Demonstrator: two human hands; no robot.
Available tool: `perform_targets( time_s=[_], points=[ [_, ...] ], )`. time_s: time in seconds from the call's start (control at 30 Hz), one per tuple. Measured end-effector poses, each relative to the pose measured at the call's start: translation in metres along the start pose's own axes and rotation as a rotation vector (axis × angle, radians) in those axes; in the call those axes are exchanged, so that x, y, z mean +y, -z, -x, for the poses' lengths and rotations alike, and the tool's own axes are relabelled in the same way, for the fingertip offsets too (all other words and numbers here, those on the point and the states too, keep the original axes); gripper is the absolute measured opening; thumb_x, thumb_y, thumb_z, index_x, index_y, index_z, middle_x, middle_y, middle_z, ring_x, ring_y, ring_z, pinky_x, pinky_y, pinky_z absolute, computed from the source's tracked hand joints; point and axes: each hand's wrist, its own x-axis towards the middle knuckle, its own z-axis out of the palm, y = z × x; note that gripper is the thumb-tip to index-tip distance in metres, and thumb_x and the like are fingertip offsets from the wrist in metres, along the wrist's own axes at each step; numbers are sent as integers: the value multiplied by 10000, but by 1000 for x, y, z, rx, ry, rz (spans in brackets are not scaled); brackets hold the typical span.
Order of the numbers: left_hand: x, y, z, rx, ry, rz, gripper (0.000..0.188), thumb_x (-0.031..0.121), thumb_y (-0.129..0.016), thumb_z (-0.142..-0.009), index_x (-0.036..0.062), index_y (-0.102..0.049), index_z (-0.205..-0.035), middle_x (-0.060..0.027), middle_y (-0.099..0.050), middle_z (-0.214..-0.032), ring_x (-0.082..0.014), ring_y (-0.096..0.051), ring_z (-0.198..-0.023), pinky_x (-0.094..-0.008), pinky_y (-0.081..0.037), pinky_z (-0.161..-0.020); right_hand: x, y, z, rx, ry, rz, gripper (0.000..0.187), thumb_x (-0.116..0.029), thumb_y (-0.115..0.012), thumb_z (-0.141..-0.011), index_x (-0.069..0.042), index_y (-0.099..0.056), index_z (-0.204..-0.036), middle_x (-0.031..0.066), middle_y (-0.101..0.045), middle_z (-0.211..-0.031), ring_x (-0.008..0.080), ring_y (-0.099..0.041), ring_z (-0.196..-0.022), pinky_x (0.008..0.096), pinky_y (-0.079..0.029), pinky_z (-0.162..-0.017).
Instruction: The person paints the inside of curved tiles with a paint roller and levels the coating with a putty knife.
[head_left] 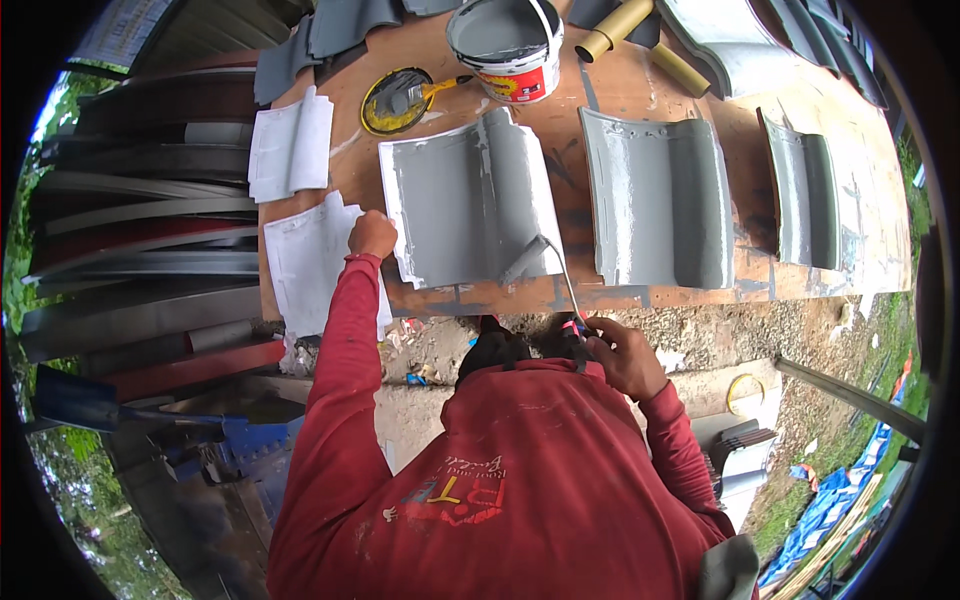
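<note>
A roof tile (465,200), mostly painted grey with white left along its edges, lies on the wooden board table (630,95) in front of me. My left hand (372,235) is closed on the tile's left edge, beside a white unpainted tile (310,265). My right hand (625,355) grips the handle of a small paint roller (525,260). The roller's head rests on the tile's lower right part. Both my arms are in red sleeves.
A white bucket of grey paint (505,45) stands behind the tile, next to a yellow lid with a brush (400,100). Two fully grey tiles (655,200) (805,195) lie to the right, another white tile (290,145) at the left. Stacked metal sheets (150,200) sit further left.
</note>
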Motion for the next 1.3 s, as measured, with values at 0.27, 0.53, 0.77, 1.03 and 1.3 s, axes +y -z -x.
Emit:
perform_targets(
  time_s=[0.27,0.53,0.77,1.03,1.3],
  points=[
    [-10,3,-8,7,-195,-12,212,234,-729,-878,31,-775,-918,-238,-749,-963,-435,-728,-922,-513,-585,-800,-34,-64,-130,333,-56,127,287,-184,-626,-943,-19,-689,-1169,275,-717,-914,488,-689,-876,530,-552,-797],
    [-24,15,-1,-17,-321,161,225,244,-716,-910,25,-768,-901,-212,-742,-856,-421,-728,-846,-512,-580,-741,-65,-105,-243,492,-147,390,284,-249,-627,-933,-55,-682,-1134,286,-714,-901,478,-699,-892,549,-559,-800],
    [-37,17,-26,-130,-442,222,219,243,-719,-904,34,-770,-864,-207,-740,-852,-423,-725,-838,-512,-578,-740,-91,-145,-224,564,-187,413,261,-234,-629,-928,-66,-684,-1120,244,-723,-872,440,-712,-857,517,-560,-761],
    [-43,29,-41,-283,-557,273,255,274,-695,-909,35,-763,-851,-241,-723,-851,-452,-703,-845,-520,-565,-777,-96,-157,-243,655,-166,508,269,-218,-656,-899,-74,-698,-1123,217,-723,-885,448,-692,-824,515,-545,-734],
    [-43,24,-44,-235,-546,269,283,294,-697,-917,31,-749,-827,-237,-717,-829,-454,-699,-835,-524,-559,-762,-90,-146,-226,627,-246,484,309,-218,-710,-882,-76,-734,-1155,231,-734,-905,420,-718,-875,476,-562,-786]
  ],
)
